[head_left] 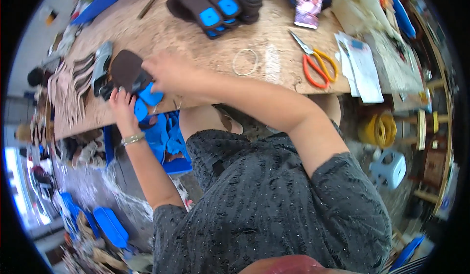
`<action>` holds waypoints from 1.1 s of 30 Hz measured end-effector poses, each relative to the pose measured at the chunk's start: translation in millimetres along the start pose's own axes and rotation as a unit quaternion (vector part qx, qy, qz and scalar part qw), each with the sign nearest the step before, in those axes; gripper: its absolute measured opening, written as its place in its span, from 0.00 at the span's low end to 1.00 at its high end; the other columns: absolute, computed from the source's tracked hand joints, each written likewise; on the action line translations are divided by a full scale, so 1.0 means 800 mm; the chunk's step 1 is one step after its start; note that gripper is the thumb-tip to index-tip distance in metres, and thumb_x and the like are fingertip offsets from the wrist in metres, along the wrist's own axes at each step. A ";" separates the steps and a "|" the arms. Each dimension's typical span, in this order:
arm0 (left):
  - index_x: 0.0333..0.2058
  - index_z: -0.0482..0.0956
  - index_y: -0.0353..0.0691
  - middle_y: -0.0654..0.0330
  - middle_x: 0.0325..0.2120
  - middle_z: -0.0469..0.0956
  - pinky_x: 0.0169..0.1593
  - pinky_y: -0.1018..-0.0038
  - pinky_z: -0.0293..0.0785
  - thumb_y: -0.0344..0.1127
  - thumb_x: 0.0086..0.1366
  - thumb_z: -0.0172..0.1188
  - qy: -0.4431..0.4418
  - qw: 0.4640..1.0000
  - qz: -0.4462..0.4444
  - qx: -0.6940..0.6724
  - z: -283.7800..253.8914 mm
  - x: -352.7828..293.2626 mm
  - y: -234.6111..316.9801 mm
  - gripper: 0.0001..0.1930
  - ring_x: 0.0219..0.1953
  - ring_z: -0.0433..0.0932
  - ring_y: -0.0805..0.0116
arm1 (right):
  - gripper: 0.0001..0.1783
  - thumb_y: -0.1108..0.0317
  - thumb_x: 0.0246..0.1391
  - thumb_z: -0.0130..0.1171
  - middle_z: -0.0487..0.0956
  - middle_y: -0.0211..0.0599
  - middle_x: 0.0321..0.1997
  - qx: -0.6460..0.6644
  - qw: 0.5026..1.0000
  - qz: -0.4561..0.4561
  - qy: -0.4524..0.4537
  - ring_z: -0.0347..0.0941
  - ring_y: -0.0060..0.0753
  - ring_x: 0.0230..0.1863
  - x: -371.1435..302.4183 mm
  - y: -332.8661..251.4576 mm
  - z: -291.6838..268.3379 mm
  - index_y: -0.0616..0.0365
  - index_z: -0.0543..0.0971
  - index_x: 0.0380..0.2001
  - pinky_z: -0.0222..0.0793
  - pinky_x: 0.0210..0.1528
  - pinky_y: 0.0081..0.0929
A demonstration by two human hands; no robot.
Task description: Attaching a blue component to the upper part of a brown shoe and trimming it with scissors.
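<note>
My left hand and my right hand are together at the left side of the wooden table. Between them is a dark brown fabric piece with blue patches at its lower end. The right fingers pinch its right edge, close to a small dark part. The left fingers close on its lower left, beside a blue patch; their tips are partly hidden. Just left of the piece lies a grey and black bundle. Further left are several beige, wavy cut strips.
Brown pieces with blue patches are stacked at the back. To the right are a phone, orange-and-yellow-handled scissors, a pale ring and papers. A blue bin sits below the table edge, a yellow bucket and stool at right.
</note>
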State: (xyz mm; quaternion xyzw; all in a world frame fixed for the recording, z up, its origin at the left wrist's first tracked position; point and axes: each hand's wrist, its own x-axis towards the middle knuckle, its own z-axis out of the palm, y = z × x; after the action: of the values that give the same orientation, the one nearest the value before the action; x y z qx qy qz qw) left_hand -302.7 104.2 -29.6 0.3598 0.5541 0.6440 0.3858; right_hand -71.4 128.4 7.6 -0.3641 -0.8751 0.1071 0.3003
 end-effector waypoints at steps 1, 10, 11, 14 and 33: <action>0.56 0.57 0.37 0.50 0.50 0.66 0.54 0.54 0.68 0.35 0.61 0.58 -0.024 0.998 -0.040 -0.039 0.003 0.000 0.008 0.28 0.51 0.68 0.55 | 0.37 0.52 0.40 0.66 0.72 0.50 0.48 -0.014 1.000 0.024 0.009 0.66 0.50 0.53 -0.007 -0.010 0.017 0.64 0.69 0.50 0.64 0.54 0.42; 0.56 0.55 0.25 0.42 0.55 0.61 0.58 0.61 0.67 0.36 0.66 0.53 -0.112 0.963 -0.163 -0.181 0.023 0.001 -0.001 0.27 0.55 0.67 0.55 | 0.38 0.63 0.42 0.64 0.71 0.55 0.46 0.128 0.985 0.117 0.018 0.67 0.54 0.49 -0.018 0.005 0.061 0.68 0.62 0.56 0.65 0.52 0.40; 0.56 0.58 0.26 0.44 0.53 0.65 0.56 0.64 0.68 0.37 0.66 0.51 -0.168 0.953 -0.182 -0.173 0.023 0.004 -0.003 0.25 0.53 0.69 0.59 | 0.38 0.63 0.42 0.63 0.71 0.56 0.47 0.182 0.973 0.136 0.044 0.68 0.54 0.50 -0.016 0.005 0.063 0.68 0.62 0.56 0.65 0.52 0.39; 0.56 0.63 0.30 0.53 0.48 0.73 0.50 0.72 0.70 0.36 0.67 0.50 -0.198 0.958 -0.162 -0.130 0.050 -0.013 -0.007 0.22 0.45 0.73 0.69 | 0.39 0.63 0.42 0.63 0.71 0.57 0.48 0.302 0.940 0.141 0.071 0.69 0.52 0.50 -0.012 0.024 0.072 0.69 0.61 0.56 0.65 0.52 0.37; 0.56 0.64 0.37 0.59 0.51 0.71 0.55 0.67 0.66 0.32 0.65 0.53 -0.315 0.920 -0.081 -0.220 0.217 -0.255 0.023 0.21 0.51 0.71 0.66 | 0.35 0.67 0.47 0.63 0.70 0.42 0.53 0.439 0.847 0.265 0.141 0.64 0.31 0.59 -0.325 0.010 -0.119 0.62 0.62 0.57 0.63 0.57 0.30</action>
State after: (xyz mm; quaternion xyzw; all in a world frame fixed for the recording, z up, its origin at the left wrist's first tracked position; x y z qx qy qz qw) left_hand -59.3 -4.5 3.5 0.4037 0.2757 0.5699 0.6605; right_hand 134.6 -51.5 -35.9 -0.4237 -0.5555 0.5029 0.5088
